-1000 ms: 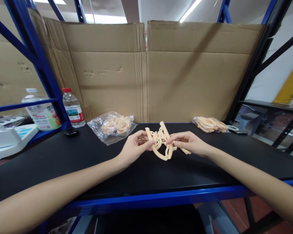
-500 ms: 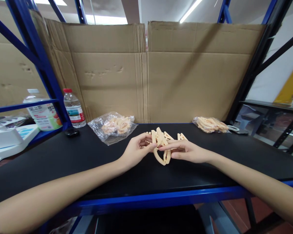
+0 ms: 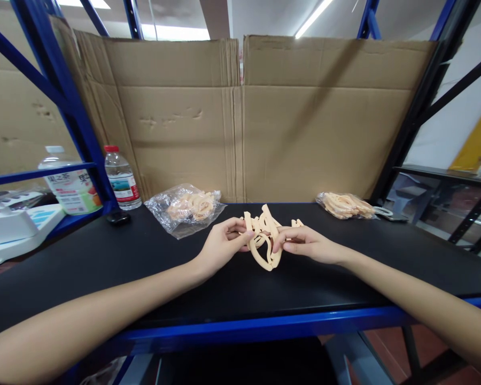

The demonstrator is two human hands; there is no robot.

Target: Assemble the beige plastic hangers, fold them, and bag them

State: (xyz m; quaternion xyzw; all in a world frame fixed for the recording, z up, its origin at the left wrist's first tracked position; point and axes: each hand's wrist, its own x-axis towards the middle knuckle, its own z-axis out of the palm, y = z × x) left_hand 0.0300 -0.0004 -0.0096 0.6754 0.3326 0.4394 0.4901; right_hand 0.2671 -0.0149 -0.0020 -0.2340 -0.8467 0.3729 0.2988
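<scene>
A pale, wood-coloured assembly of curved flat pieces (image 3: 260,262) is held between both hands, just above the black tabletop. A rounded loop hangs at its lower end and two straight bars stick up at its top. My left hand (image 3: 224,243) is closed on its left side, with the thumb in front and the fingers behind. On the right, my right hand (image 3: 307,245) pinches the right-hand bar, its fingers curled. More pale pieces (image 3: 296,223) show behind the right hand, partly hidden by it. How the pieces join is too small to make out.
A clear bag with pale pieces (image 3: 192,207) lies back left, another bag of pieces (image 3: 344,205) back right. A red-capped water bottle (image 3: 122,179) and a dark mouse-like object (image 3: 118,217) stand at left. A cardboard wall (image 3: 304,123) closes the back.
My right hand's extended fingers have curled onto the right-hand bar. The two bars have spread apart at the top, and the lower loop shows more openly.
</scene>
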